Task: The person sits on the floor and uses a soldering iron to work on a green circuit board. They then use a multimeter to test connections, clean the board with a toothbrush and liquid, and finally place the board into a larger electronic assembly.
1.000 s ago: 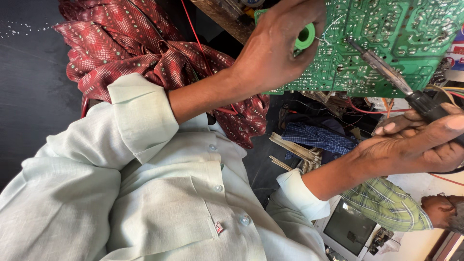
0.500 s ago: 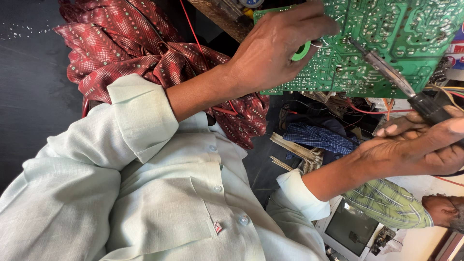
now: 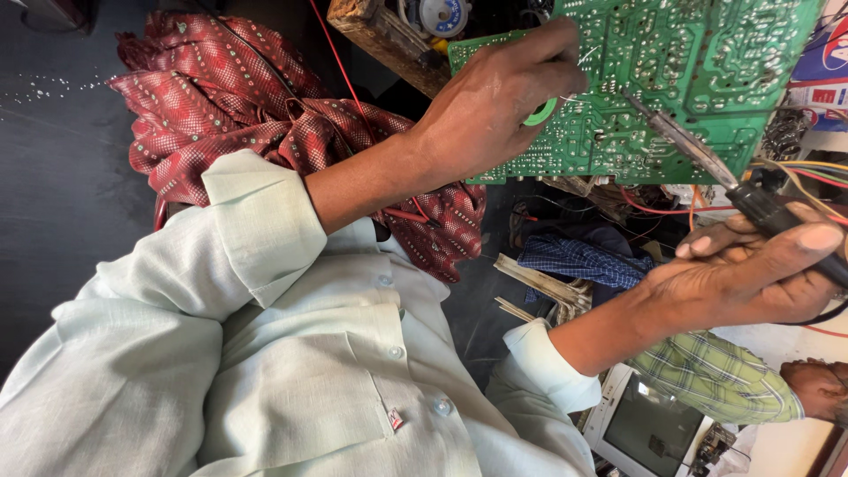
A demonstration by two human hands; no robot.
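Observation:
A green circuit board (image 3: 707, 79) lies solder side up at the top right. My left hand (image 3: 495, 106) rests on the board's left part, pinching a small green round reel (image 3: 541, 111), with a thin wire running off the fingertips. My right hand (image 3: 751, 274) grips the black handle of a soldering iron (image 3: 698, 155). The iron's metal shaft slants up to the left, and its tip touches the board's middle. Both pale shirt sleeves are rolled back from the wrists.
A red patterned cloth (image 3: 256, 115) lies under my left forearm. Behind the board sit a wooden block (image 3: 380, 35), coloured wires (image 3: 795, 172), a blue checked cloth (image 3: 583, 261) and a small screen (image 3: 645, 424). Another person in a green checked shirt (image 3: 724, 380) is at the lower right.
My left hand has slid a little to the right along the board with the green reel. The soldering iron's tip has stayed at about the same spot.

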